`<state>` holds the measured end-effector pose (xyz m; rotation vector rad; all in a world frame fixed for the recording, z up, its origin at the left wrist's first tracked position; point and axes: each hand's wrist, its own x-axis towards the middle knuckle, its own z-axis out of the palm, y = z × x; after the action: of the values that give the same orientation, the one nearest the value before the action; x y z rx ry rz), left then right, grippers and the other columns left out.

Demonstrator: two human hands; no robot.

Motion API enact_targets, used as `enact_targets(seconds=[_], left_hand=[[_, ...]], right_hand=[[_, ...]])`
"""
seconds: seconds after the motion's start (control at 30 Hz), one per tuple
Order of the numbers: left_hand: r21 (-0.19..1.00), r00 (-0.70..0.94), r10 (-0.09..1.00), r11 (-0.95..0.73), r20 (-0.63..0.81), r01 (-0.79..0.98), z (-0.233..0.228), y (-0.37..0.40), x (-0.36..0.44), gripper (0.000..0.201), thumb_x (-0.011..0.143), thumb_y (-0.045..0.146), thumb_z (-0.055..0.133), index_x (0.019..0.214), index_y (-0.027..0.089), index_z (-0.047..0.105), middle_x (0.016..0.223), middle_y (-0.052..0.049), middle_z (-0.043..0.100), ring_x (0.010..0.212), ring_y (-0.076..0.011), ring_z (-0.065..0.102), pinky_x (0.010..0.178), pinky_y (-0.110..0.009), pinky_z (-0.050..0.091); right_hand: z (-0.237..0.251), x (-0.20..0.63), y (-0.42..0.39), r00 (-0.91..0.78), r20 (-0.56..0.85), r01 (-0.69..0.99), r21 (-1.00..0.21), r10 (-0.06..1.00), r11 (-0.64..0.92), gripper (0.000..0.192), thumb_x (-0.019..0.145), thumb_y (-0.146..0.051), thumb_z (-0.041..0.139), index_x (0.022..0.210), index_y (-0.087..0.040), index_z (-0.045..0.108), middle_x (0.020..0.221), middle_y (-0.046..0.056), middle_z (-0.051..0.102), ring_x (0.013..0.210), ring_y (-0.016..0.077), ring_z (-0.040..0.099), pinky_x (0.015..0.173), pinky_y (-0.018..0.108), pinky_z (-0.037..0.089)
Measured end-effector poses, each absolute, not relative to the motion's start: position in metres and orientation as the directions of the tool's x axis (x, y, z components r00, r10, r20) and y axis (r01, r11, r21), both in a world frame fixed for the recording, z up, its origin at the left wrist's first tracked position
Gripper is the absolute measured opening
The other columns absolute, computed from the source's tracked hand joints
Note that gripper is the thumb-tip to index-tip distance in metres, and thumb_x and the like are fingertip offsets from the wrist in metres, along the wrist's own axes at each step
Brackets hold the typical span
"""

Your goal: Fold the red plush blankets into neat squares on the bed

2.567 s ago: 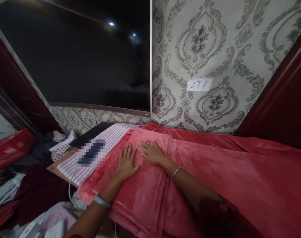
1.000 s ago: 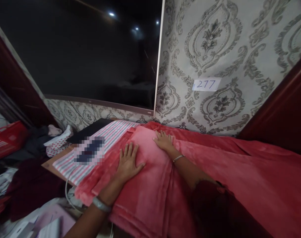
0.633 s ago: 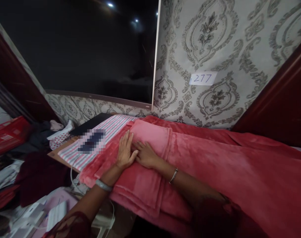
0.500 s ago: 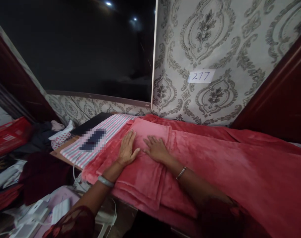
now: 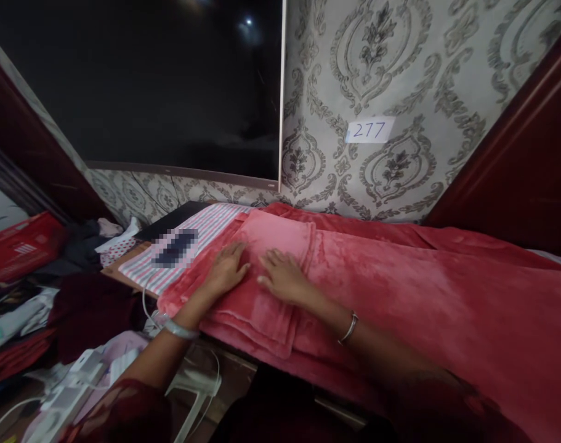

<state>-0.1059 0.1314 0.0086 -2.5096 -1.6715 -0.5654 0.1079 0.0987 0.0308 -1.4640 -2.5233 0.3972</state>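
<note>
A red fleece blanket (image 5: pixel 423 289) lies spread over a raised surface, with a folded, paler end (image 5: pixel 271 243) at the left. My left hand (image 5: pixel 225 269) rests flat on that folded end, fingers spread. Just to its right my right hand (image 5: pixel 282 277) also lies flat on the fleece, palm down. Neither hand holds anything. Each wrist wears a bangle.
A striped cloth (image 5: pixel 188 246) with a dark object on it lies left of the blanket. A large dark screen (image 5: pixel 160 92) hangs on the patterned wall, beside a paper label reading 277 (image 5: pixel 369 130). Clothes, a red box (image 5: pixel 19 246) and white cables (image 5: pixel 188 381) clutter the lower left.
My right hand slid back and forth over the folded end and now lies nearer me. My left hand stayed flat on it. The view tilted down a little.
</note>
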Motion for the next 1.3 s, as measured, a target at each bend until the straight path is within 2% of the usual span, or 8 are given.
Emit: enact_targets(seconds=[0.2,0.3,0.5,0.67,0.87,1.07,1.2,1.3], left_hand=[[0.073,0.190,0.947,-0.215,0.257,0.974,-0.013,0.072,-0.123,0.062,0.095,0.045,0.048,0.153,0.024,0.045,0.162,-0.013,0.039,0.151,-0.0401,0.028,0.116,-0.069,0.027],[0.053,0.184,0.946,-0.205,0.266,0.977,-0.029,0.061,-0.123,0.064,0.093,0.055,0.050,0.152,0.030,0.047,0.164,-0.011,0.036,0.151,-0.0442,0.025,0.114,-0.073,0.024],[0.039,0.244,0.911,-0.272,0.331,0.962,-0.038,0.067,-0.127,0.068,0.092,0.061,0.048,0.153,0.031,0.045,0.164,-0.011,0.036,0.151,-0.0462,0.025,0.112,-0.075,0.026],[0.079,0.249,0.882,-0.304,0.399,0.950,-0.032,0.064,-0.126,0.059,0.095,0.055,0.047,0.145,0.026,0.056,0.157,-0.013,0.048,0.148,-0.0440,0.033,0.113,-0.074,0.026],[0.186,0.531,0.734,-0.644,0.424,0.742,-0.021,0.027,-0.085,0.050,0.095,0.047,0.054,0.139,0.025,0.061,0.139,-0.011,0.064,0.131,-0.0306,0.057,0.109,-0.053,0.045],[0.131,0.637,0.640,-0.742,0.430,0.657,-0.014,0.013,-0.042,0.037,0.095,0.028,0.055,0.129,0.022,0.066,0.120,-0.011,0.071,0.114,-0.0282,0.063,0.098,-0.049,0.053],[0.106,0.620,0.586,-0.766,0.522,0.635,-0.015,0.015,-0.039,0.030,0.098,0.019,0.044,0.114,0.021,0.070,0.108,-0.008,0.074,0.102,-0.0236,0.067,0.091,-0.043,0.056],[0.086,0.595,0.549,-0.773,0.587,0.628,-0.019,0.009,-0.036,0.030,0.099,0.018,0.043,0.114,0.021,0.069,0.109,-0.008,0.075,0.103,-0.0230,0.068,0.094,-0.043,0.055]], right_hand=[[0.009,0.088,0.068,-0.653,-0.008,0.705,-0.370,0.757,0.604,0.076,0.097,-0.062,0.048,0.159,-0.023,0.032,0.169,0.012,0.020,0.156,0.0331,0.011,0.124,0.060,0.008],[-0.002,0.107,0.064,-0.614,0.000,0.741,-0.342,0.789,0.577,0.076,0.095,-0.062,0.050,0.159,-0.025,0.032,0.169,0.010,0.018,0.157,0.0319,0.007,0.124,0.060,0.005],[-0.012,0.161,0.047,-0.499,-0.009,0.818,-0.335,0.867,0.467,0.073,0.098,-0.054,0.049,0.160,-0.020,0.031,0.169,0.011,0.016,0.157,0.0295,0.007,0.125,0.057,0.004],[-0.013,0.186,0.027,-0.502,0.012,0.799,-0.378,0.865,0.468,0.062,0.103,-0.042,0.042,0.160,-0.022,0.030,0.169,0.009,0.021,0.157,0.0262,0.011,0.126,0.056,0.007],[-0.019,0.195,0.015,-0.520,0.171,0.732,-0.414,0.837,0.540,0.053,0.101,-0.029,0.043,0.154,-0.025,0.044,0.162,0.008,0.038,0.153,0.0239,0.025,0.125,0.052,0.021],[-0.032,0.199,0.017,-0.472,0.317,0.660,-0.490,0.822,0.569,0.051,0.094,-0.019,0.046,0.144,-0.023,0.056,0.153,0.011,0.051,0.143,0.0236,0.043,0.119,0.051,0.035],[-0.036,0.199,0.019,-0.434,0.361,0.644,-0.516,0.825,0.565,0.049,0.094,-0.019,0.044,0.141,-0.020,0.059,0.149,0.012,0.056,0.140,0.0237,0.047,0.116,0.050,0.039],[-0.040,0.199,0.020,-0.376,0.409,0.632,-0.543,0.832,0.553,0.047,0.096,-0.020,0.042,0.138,-0.023,0.061,0.143,0.010,0.061,0.136,0.0224,0.052,0.115,0.049,0.041]])
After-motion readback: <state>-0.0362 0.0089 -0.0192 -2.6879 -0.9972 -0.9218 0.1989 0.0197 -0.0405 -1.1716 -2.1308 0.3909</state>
